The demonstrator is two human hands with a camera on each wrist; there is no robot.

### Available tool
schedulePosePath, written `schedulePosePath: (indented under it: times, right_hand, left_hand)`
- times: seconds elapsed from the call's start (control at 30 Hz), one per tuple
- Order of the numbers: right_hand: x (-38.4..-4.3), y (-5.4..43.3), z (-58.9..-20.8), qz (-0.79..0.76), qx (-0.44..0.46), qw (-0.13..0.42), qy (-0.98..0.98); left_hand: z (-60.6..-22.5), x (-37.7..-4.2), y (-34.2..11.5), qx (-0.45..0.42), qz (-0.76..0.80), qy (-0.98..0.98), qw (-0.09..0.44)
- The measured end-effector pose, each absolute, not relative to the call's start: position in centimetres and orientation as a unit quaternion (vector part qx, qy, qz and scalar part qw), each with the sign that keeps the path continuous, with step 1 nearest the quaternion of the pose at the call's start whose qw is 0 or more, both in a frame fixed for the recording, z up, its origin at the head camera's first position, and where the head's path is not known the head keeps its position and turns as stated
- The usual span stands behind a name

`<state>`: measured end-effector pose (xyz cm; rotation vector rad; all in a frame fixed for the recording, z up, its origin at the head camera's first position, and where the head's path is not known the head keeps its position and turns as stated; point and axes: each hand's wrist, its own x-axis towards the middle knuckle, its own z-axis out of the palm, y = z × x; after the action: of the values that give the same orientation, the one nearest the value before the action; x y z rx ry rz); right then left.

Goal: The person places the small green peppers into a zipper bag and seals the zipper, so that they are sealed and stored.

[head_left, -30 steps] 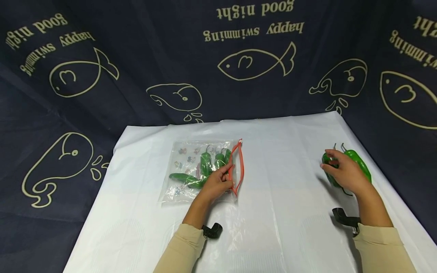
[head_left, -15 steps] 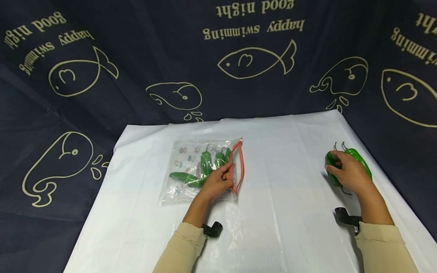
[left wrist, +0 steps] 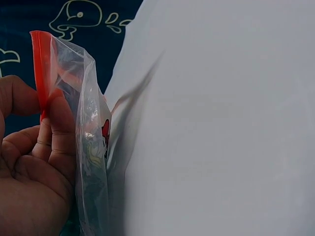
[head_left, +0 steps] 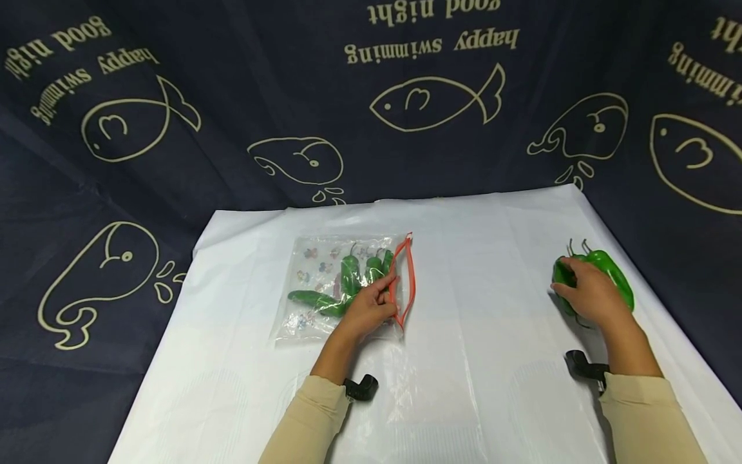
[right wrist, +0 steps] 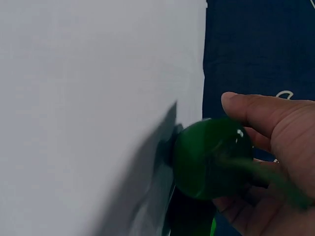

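Note:
A clear zip bag with small printed figures lies left of centre. Several long green peppers are inside it. My left hand pinches the bag's red zip edge between thumb and fingers, and the mouth gapes. In the left wrist view the red strip runs up from the fingertips. At the right, my right hand grips a green pepper, thumb on the near side. The right wrist view shows this pepper's blunt end and a blurred stem. Another green pepper lies beside that hand.
A white cloth covers the table. Beyond its back edge hangs a dark blue curtain with fish and whale drawings. Each wrist wears a black camera mount, such as the left mount.
My right hand has closed in on the green pepper and shifted slightly right with it. The left hand has stayed on the bag's zip edge.

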<state>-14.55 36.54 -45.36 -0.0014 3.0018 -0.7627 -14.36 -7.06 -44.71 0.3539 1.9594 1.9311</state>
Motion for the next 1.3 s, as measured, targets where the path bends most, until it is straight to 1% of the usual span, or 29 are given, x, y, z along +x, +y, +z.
schedulePosePath:
  times: [0.4, 0.8, 1.1, 1.3]
  right_hand:
    - [-14.6, 36.3, -45.6, -0.236, 0.009, 0.017, 0.972]
    - [-14.7, 36.2, -45.1, -0.24, 0.001, 0.044, 0.97]
    - [-14.3, 35.7, -44.5, -0.282, 0.005, 0.07, 0.957]
    - [-14.3, 35.3, -44.2, -0.31, -0.01, 0.071, 0.948]
  left_hand:
    - [-44.8, -14.4, -7.2, 0.128, 0.682, 0.695, 0.187]
    - [-44.7, -14.4, -7.1, 0.126, 0.681, 0.697, 0.186]
    - [-44.7, -14.4, -7.1, 0.127, 0.685, 0.692, 0.189]
    - [-44.8, -14.4, -7.1, 0.127, 0.688, 0.689, 0.188]
